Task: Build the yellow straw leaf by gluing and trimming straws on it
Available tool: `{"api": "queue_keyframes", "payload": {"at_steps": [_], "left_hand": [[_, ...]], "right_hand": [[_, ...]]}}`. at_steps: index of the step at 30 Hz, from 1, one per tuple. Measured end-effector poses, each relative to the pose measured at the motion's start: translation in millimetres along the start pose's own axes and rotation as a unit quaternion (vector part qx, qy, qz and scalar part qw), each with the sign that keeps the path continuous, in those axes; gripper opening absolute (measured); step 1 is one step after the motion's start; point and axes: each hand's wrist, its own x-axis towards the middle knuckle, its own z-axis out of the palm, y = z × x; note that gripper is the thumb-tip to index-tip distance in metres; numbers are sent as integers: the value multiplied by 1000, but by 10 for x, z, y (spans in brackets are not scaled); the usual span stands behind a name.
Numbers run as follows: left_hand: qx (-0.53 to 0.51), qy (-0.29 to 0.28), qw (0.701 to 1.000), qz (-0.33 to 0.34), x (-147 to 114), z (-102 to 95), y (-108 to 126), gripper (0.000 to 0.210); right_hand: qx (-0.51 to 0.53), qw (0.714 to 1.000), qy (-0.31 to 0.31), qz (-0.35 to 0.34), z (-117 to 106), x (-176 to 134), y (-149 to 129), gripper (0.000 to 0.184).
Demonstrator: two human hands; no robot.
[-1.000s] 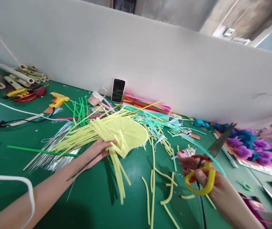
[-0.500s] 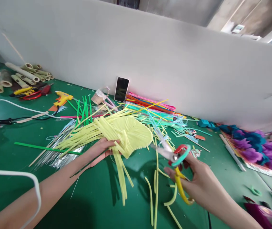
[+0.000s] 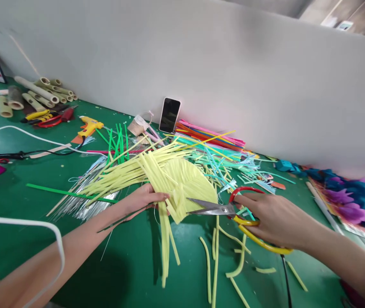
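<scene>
My left hand [image 3: 150,197] is closed on a pale yellow, leaf-shaped piece made of fuzzy pipe cleaners [image 3: 198,179]. Its rounded end points right, and loose stem ends hang below my fingers. My right hand [image 3: 274,218] grips scissors [image 3: 222,209] by their red and yellow handles. The blades are slightly apart, with their tips over the lower right part of the yellow piece; whether they touch it I cannot tell. Under my right fingers shows a bit of teal. Cut yellow pipe-cleaner pieces [image 3: 208,269] lie on the green table below.
Behind the yellow piece lie bundles of coloured pipe cleaners [image 3: 211,136] and a propped phone [image 3: 169,114]. A yellow glue gun [image 3: 90,126], pliers [image 3: 49,117] and bamboo tubes [image 3: 41,94] are at left. Purple and blue flowers [image 3: 352,199] sit at right. A white cord [image 3: 19,221] crosses the left.
The scissors have swung from pointing up and left to lying nearly level, and their blades have come over the yellow piece. My left hand keeps its hold; the view has shifted slightly.
</scene>
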Motion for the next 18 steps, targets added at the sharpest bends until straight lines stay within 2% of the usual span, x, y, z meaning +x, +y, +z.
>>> {"api": "queue_keyframes", "payload": {"at_steps": [3, 4, 10, 13, 18], "left_hand": [[9, -2, 1000, -2, -17, 8, 2, 29], [13, -3, 1000, -4, -24, 11, 9, 29], [41, -23, 998, -35, -64, 31, 77, 31], [46, -21, 997, -50, -61, 12, 82, 32], [48, -17, 996, -68, -37, -35, 63, 35]], "right_hand": [[10, 997, -74, -4, -46, 74, -7, 24], [8, 997, -80, -6, -64, 105, -13, 23], [-5, 994, -65, -83, -103, 249, -116, 24], [-12, 993, -59, -99, -73, 256, -201, 18], [-30, 992, -28, -115, -2, 217, -330, 21]]}}
